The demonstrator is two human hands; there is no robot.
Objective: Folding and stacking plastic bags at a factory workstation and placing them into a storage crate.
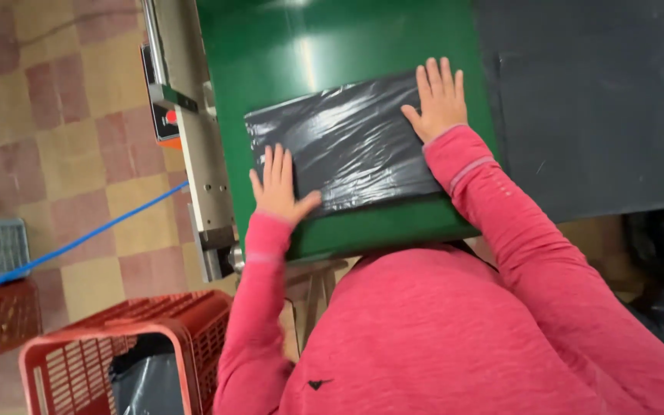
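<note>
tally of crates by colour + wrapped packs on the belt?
Red crates: 2 (second one)
Grey crate: 1
Black wrapped pack on the green belt: 1, with the left hand and right hand flat on it
Total: 4

A flat wrapped package point(347, 146) lies on the conveyor belt point(270, 46) straight ahead of you. Your left hand point(277, 188) rests flat on the package's near left corner, your right hand point(439, 98) flat on its far right corner. To the left of the belt runs the machine's side rail point(194, 115), with a control box point(164, 123) fixed to it. A hose point(78, 242) crosses the floor point(55, 115) further left. A crate point(124, 353) stands on the floor at your near left, a bag point(144, 384) inside it. A flat panel point(593, 100) lies to the right of the belt.
</note>
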